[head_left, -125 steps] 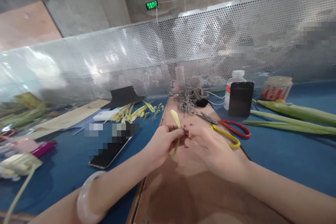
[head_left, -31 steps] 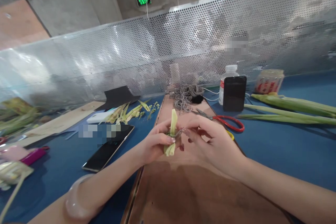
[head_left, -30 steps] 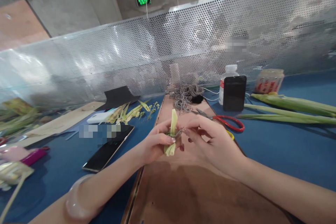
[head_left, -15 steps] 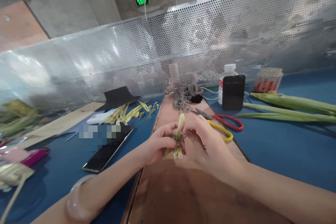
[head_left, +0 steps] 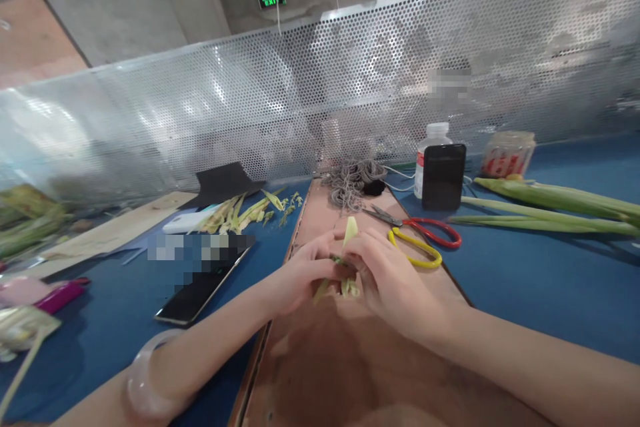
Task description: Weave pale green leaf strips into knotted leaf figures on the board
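Both hands meet over the wooden board, on a small bundle of pale green husk strips (head_left: 351,228). One flat strip points up between the fingers, and several cut, curled ends hang below. My left hand (head_left: 306,275) pinches the bundle from the left, its fingertips partly hidden. My right hand (head_left: 395,280) closes on it from the right, thumb and forefinger at the base of the upright strip. The bundle's middle is mostly covered by fingers. Just beyond my right hand lie scissors (head_left: 425,261) with one yellow and one red handle.
Grey cord (head_left: 353,181) lies heaped at the board's (head_left: 320,373) far end. To the right are a bottle (head_left: 437,130), a dark upright phone (head_left: 443,177), a jar (head_left: 509,153) and long green husks (head_left: 550,199). A phone (head_left: 200,290) and husk scraps (head_left: 235,215) are left; perforated metal (head_left: 250,107) stands behind.
My right hand has moved left and closed in on the bundle, its fingers now touching it. The upright strip has shifted slightly right. My left hand keeps its hold.
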`<state>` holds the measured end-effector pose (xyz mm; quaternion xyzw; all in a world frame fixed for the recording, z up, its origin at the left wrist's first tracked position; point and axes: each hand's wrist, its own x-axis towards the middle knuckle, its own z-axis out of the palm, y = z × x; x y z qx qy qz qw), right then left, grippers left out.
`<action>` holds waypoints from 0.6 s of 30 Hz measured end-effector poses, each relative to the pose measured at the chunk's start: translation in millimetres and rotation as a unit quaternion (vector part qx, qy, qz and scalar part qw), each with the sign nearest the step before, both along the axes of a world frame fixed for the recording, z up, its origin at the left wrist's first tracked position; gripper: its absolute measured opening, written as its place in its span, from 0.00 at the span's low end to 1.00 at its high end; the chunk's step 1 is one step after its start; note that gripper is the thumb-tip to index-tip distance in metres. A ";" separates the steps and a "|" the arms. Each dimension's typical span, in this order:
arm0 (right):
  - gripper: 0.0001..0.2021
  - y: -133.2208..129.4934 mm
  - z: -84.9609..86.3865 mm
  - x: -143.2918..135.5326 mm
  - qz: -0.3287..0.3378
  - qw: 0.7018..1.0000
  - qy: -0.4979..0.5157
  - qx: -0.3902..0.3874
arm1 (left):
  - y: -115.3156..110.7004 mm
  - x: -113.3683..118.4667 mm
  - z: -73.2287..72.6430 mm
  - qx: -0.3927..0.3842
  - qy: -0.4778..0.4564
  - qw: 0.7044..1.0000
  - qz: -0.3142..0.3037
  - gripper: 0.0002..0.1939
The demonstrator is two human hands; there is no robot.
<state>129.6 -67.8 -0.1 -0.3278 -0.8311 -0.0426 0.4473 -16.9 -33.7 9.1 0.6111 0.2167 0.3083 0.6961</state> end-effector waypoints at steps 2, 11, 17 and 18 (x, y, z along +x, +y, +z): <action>0.06 0.7 2.4 2.6 0.008 0.998 -0.053 0.039 | -1.7 0.9 0.0 -0.006 0.012 1.000 0.007 0.11; 0.09 11.0 6.0 17.6 0.088 0.967 -0.214 0.111 | 3.0 -3.4 -1.5 -0.010 0.105 0.993 -0.055 0.08; 0.07 14.3 -6.7 16.7 0.065 0.969 -0.239 0.028 | 12.0 -10.1 0.6 0.116 0.183 0.975 -0.038 0.20; 0.07 15.0 -8.6 16.7 0.054 0.971 -0.232 0.018 | 13.2 -11.0 -0.1 0.130 0.183 0.974 -0.039 0.22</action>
